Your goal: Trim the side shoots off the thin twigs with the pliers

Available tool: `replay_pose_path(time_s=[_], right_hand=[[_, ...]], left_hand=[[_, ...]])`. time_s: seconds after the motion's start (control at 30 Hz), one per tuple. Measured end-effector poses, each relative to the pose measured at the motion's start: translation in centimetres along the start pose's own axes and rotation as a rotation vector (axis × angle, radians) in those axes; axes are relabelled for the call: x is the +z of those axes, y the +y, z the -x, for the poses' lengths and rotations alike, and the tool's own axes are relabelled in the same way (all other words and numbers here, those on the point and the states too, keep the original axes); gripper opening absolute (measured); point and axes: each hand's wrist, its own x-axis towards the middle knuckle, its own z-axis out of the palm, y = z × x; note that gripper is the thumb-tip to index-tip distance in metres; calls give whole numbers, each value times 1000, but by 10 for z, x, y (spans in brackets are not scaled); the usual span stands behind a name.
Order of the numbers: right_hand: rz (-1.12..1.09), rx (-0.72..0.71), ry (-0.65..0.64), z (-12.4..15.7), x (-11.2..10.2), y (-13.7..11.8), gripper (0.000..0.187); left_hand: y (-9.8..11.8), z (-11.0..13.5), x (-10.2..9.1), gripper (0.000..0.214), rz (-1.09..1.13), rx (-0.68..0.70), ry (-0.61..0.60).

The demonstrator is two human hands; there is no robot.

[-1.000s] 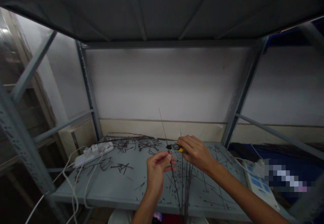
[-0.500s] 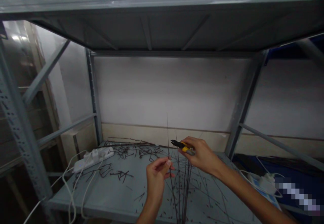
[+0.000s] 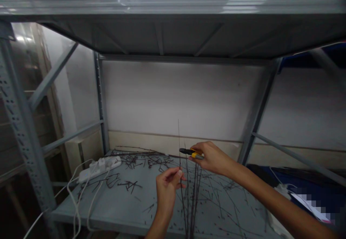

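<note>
My left hand (image 3: pixel 167 188) pinches a thin dark twig (image 3: pixel 179 159) that stands upright above my fingers, with several more long twigs (image 3: pixel 192 210) hanging below and beside it. My right hand (image 3: pixel 212 158) grips a pair of yellow-handled side cutters (image 3: pixel 192 152) held level. Their black jaws reach the upright twig at about its middle. Whether they touch it or are closed around it is too small to tell. My fingers hide most of the cutters' handles.
A grey steel shelf (image 3: pixel 121 210) is littered with many cut twig pieces (image 3: pixel 137 159). A white power strip (image 3: pixel 98 168) with white cables lies at its left. Steel uprights and braces frame the shelf, a shelf board is overhead, and a white wall is behind.
The view has tilted upward since the oldest frame. My right hand has moved left, bringing the cutter jaws from slightly right of the twig to the twig. My left hand has stayed nearly still.
</note>
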Motion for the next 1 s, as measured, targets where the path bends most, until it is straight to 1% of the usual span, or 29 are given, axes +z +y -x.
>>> replay_pose_path(time_s=[0.13, 0.3, 0.47, 0.53, 0.6, 0.67, 0.7, 0.8, 0.87, 0.9, 0.97, 1.0], right_hand=[[13, -68, -3, -1, -1, 1, 26], [96, -139, -15, 0, -4, -2, 29], [291, -161, 4, 0, 0, -6, 34], [381, -171, -6, -2, 4, -4, 40], [420, -169, -23, -3, 7, -1, 45], [397, -129, -12, -4, 9, 4, 49], [366, -96, 13, -4, 10, 7, 49], [225, 29, 152, -4, 12, 19, 51], [117, 135, 250, -5, 16, 31, 51], [51, 203, 278, -6, 19, 38, 51], [-101, 334, 279, -8, 29, 52, 51], [-181, 388, 255, -9, 36, 58, 51]], left_hand=[[-1, 1, 0, 37, 6, 1, -2], [-1, 2, -2, 37, 2, 4, -8], [2, 4, -2, 35, -7, 7, -22], [2, 5, -2, 36, -4, -1, -25], [1, 6, -3, 37, -5, -7, -21], [0, 6, -6, 38, -10, -8, -6], [0, 5, -9, 38, -11, -9, 3], [-1, 4, -16, 38, -7, -25, 20], [0, 4, -20, 37, -4, -36, 20], [1, 4, -21, 36, -4, -39, 17], [5, 7, -21, 36, -4, -44, 11], [7, 9, -20, 36, -6, -49, 10]])
